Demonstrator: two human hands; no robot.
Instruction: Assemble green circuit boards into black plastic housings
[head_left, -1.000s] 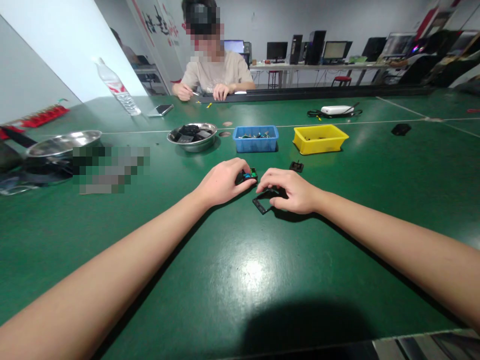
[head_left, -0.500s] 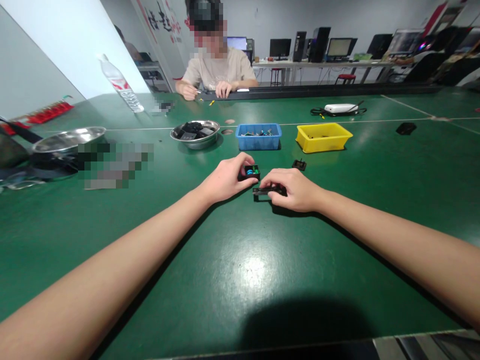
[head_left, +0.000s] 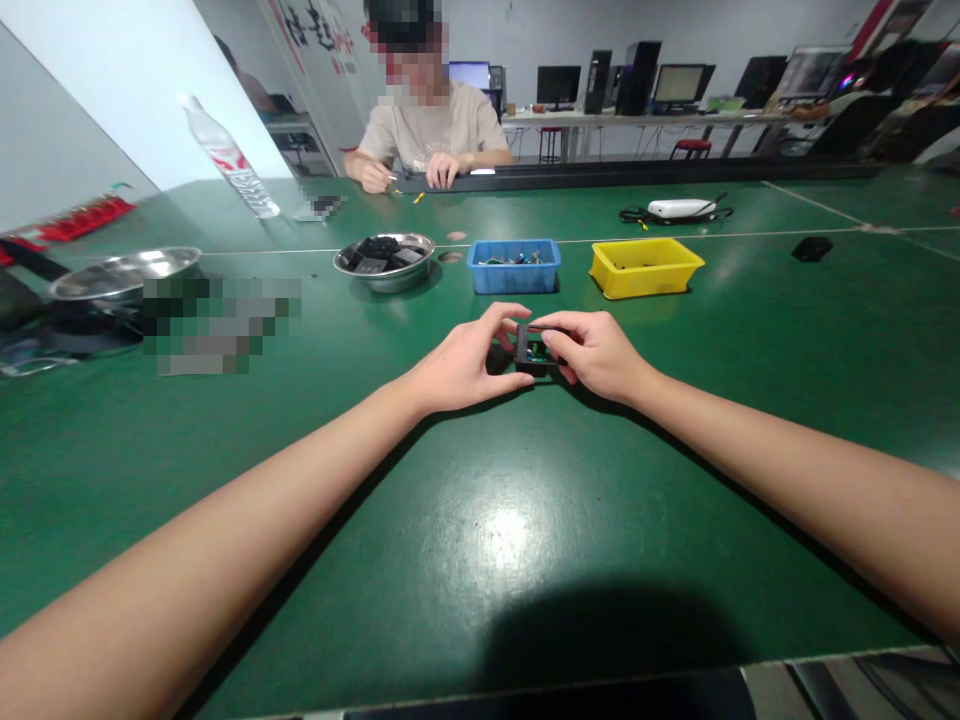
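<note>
A small black box with green and blue parts inside sits on the green table between my hands. My left hand curves round its left end, thumb along the near side and fingers at the far side. From the right, my right hand pinches a black frame-like piece, now at the box and partly over it. The fingers hide much of this piece, so whether it is seated cannot be told.
Beyond my hands stand a blue bin of small parts, a yellow bin and a metal bowl of black pieces. A white power strip and a bottle are farther back. A person works opposite.
My right hand has moved up and slightly left, bringing the black frame-like piece to the box. The box has shifted slightly right. A black part behind my right hand is now out of sight.
</note>
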